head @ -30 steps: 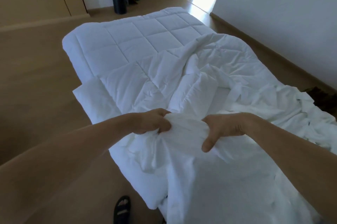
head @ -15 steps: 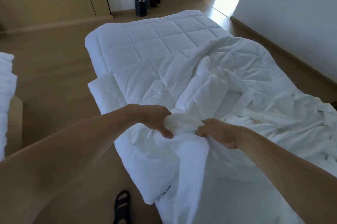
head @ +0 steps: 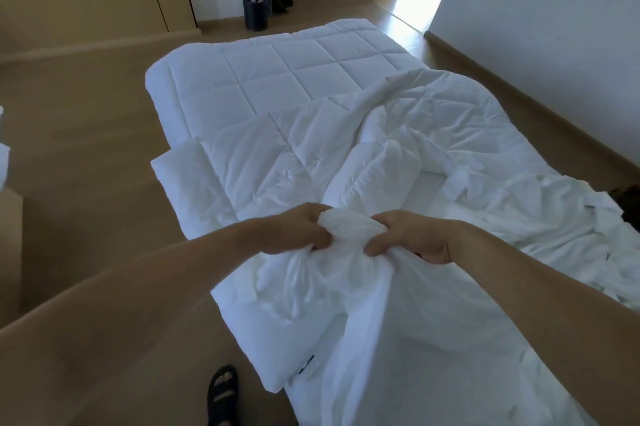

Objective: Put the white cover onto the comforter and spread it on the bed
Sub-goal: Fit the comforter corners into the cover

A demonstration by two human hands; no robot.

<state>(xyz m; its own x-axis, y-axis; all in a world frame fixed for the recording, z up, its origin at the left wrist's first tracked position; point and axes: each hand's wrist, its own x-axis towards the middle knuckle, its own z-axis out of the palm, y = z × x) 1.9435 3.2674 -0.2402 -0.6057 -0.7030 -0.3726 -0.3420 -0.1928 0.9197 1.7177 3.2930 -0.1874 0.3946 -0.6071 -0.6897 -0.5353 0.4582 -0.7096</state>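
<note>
1. Both forearms are cut off at the lower frame edge. The fingertips of both hands are buried in cloth.
2. Left hand (head: 298, 229) and right hand (head: 412, 236) are close together, fingers curled tight, each gripping one bunched wad of the white cover (head: 433, 321).
3. The cover is thin, smooth and heavily creased. It drapes toward the viewer and runs out of frame at the bottom and right.
4. The comforter (head: 277, 79) is puffy and stitched in squares. It lies flat at the far end and rumpled mid-frame, partly under the cover.
5. A small blue-edged label (head: 306, 364) shows near the lower corner; its print is illegible.
6. A black sandal (head: 223, 391) stands on the wooden floor (head: 86, 148).
</note>
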